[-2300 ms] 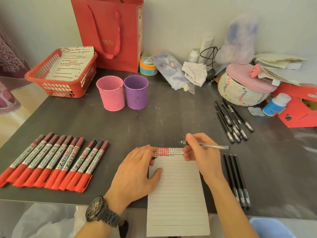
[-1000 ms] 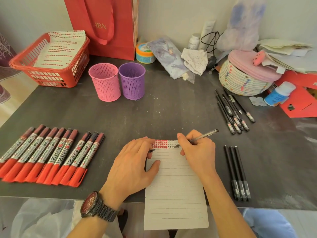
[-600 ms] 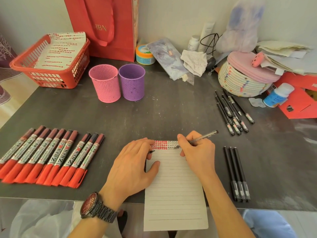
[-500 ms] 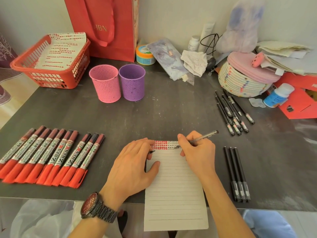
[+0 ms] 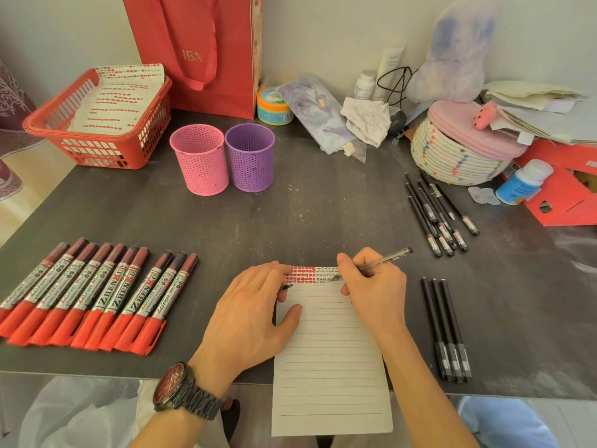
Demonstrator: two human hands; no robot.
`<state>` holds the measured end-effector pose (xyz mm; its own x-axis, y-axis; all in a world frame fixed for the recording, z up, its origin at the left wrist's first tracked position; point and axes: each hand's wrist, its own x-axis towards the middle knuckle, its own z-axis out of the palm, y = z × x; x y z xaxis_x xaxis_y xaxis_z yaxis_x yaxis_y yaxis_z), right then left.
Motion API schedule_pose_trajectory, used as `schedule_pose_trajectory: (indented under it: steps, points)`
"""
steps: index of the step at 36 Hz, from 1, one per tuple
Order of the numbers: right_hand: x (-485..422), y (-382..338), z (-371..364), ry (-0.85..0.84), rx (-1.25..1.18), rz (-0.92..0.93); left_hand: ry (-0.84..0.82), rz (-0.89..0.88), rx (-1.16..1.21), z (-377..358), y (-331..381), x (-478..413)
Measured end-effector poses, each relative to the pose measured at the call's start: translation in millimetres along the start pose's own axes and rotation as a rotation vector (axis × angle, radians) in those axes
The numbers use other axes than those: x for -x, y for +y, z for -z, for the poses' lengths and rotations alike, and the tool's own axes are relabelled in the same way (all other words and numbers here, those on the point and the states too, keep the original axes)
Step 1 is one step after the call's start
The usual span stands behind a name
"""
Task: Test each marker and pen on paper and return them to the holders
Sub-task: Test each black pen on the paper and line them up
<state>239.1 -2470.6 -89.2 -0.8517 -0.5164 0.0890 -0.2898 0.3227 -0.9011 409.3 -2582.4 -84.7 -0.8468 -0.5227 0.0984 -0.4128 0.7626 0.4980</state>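
While the right hand (image 5: 374,292) pinches the clear-barrelled black pen (image 5: 384,260), tip at the top edge of the white lined paper sheet (image 5: 329,350), the left hand (image 5: 252,312) lies flat-fingered on that sheet's left edge. Ease off there and the overhanging sheet could skid imo, smearing ink.

Markers (image 5: 97,295) are ranged along the desk's (image 5: 323,218) front edge, left. Paper (image 5: 329,367) is laid midway, overhanging that edge; three pens (image 5: 447,328) are laid right of it, further pens (image 5: 434,215) behind them. Holders (image 5: 200,163) are stood together left of centre; a basket (image 5: 97,151) is set at the back left corner.
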Motion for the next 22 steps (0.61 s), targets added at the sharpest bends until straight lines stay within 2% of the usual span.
schedule_pose_trajectory:
  steps: [22]
  points:
    - [0.4,0.5,1.8,0.012,0.002,0.0,0.005,0.002,-0.006,-0.2,0.3,-0.6]
